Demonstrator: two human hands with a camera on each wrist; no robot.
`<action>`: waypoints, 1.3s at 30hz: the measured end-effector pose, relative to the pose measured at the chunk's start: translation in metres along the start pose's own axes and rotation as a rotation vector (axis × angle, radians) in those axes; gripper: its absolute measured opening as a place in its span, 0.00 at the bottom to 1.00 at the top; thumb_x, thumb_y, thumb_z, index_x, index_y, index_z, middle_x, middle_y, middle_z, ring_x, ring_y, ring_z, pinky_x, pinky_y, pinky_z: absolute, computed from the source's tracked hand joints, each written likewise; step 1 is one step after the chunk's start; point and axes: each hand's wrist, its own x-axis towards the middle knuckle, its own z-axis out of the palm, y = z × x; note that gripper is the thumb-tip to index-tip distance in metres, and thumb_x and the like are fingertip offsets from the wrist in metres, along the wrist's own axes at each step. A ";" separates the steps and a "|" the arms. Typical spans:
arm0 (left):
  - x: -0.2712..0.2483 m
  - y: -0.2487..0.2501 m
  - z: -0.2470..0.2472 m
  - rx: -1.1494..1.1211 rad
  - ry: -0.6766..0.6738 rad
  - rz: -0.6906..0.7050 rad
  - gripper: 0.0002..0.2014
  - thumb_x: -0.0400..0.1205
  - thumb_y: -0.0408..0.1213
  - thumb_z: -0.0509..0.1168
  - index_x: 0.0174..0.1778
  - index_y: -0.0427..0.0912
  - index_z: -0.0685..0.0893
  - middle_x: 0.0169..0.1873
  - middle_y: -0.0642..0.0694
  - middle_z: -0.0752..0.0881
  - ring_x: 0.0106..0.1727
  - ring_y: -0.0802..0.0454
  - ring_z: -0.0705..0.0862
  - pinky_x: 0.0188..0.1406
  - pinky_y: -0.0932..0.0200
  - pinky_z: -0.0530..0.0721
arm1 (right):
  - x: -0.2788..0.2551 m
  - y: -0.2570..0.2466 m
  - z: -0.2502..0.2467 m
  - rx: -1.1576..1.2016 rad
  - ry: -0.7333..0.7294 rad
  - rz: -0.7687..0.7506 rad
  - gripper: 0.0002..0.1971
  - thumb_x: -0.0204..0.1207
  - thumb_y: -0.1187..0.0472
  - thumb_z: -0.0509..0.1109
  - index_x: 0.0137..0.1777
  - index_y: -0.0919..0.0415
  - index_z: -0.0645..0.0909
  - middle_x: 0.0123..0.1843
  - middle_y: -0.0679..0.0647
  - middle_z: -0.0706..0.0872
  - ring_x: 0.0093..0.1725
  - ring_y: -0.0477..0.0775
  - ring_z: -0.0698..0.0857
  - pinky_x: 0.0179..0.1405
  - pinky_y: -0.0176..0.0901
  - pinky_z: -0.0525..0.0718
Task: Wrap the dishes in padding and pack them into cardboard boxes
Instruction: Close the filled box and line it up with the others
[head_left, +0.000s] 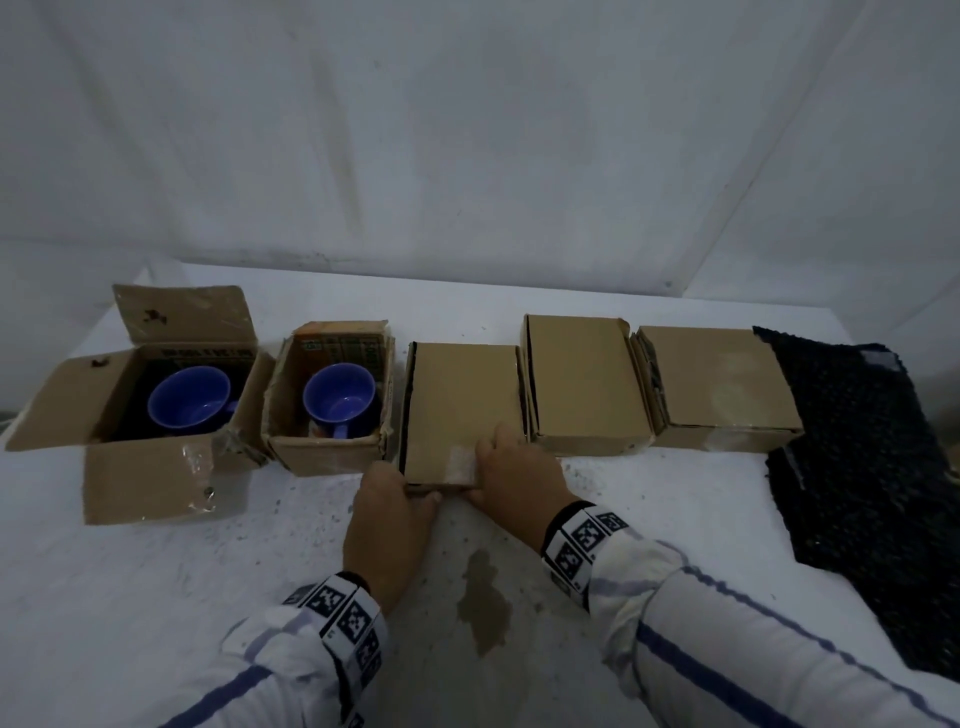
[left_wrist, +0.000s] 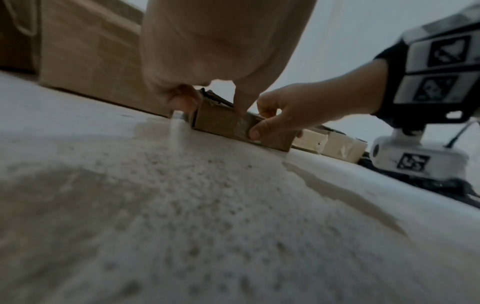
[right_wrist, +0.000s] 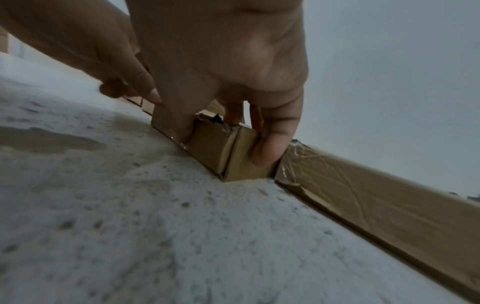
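Tape (head_left: 462, 461) wants firm pressing: my left grip (head_left: 392, 525) and right grip (head_left: 511, 475) both pinch the box (head_left: 462, 400) front edge — thumbs should rub it flat.

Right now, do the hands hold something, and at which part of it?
Both hands grip the closed middle box at its near end: the left hand at the near left corner, the right hand at the near right corner, beside the clear tape.

Five boxes (head_left: 582, 379) packed edge to edge, no gaps between, open white table (head_left: 156, 597) in front
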 end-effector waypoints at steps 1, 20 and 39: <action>-0.002 0.001 0.002 0.095 0.048 0.090 0.14 0.72 0.40 0.75 0.42 0.40 0.76 0.40 0.42 0.80 0.41 0.42 0.80 0.37 0.53 0.79 | 0.000 0.000 0.000 0.000 -0.006 -0.002 0.21 0.77 0.44 0.63 0.57 0.62 0.72 0.57 0.60 0.73 0.45 0.59 0.82 0.39 0.48 0.79; 0.028 0.015 0.004 0.442 -0.168 0.347 0.14 0.78 0.42 0.69 0.53 0.38 0.78 0.60 0.36 0.77 0.39 0.42 0.83 0.35 0.52 0.83 | 0.008 -0.004 -0.010 -0.037 -0.112 -0.011 0.24 0.77 0.43 0.63 0.63 0.60 0.68 0.58 0.60 0.74 0.54 0.66 0.82 0.53 0.64 0.83; 0.030 0.018 -0.004 0.571 -0.280 0.364 0.06 0.85 0.36 0.55 0.56 0.42 0.74 0.60 0.42 0.74 0.42 0.47 0.79 0.38 0.60 0.76 | 0.003 -0.005 -0.010 -0.029 0.038 -0.035 0.22 0.75 0.41 0.65 0.55 0.60 0.73 0.52 0.59 0.77 0.47 0.61 0.82 0.37 0.47 0.72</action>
